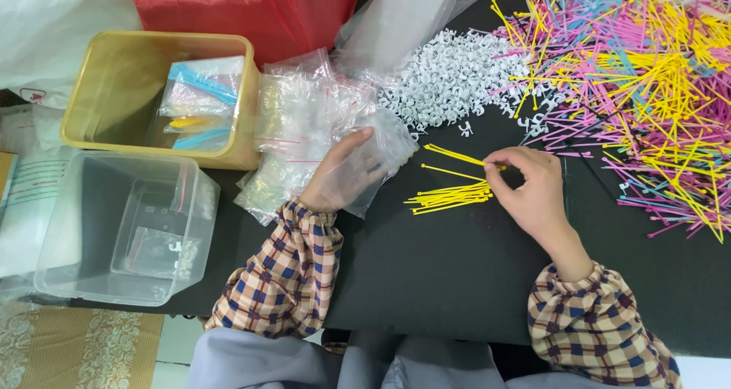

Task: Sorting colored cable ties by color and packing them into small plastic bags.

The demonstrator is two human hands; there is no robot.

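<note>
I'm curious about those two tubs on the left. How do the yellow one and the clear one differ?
The yellow tub is opaque and sits farther from the person; the clear tub is see-through and nearer. The yellow tub holds small bags of blue and yellow ties; the clear tub holds only a few small white bits and what looks like a clear bag. Both are open, lidless and rectangular.

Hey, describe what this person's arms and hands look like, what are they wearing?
Both hands are bare, without gloves or rings in view: the left hand and the right hand. Both arms wear checked sleeve covers in tan, navy and dark red, gathered with elastic at the wrists.
</note>
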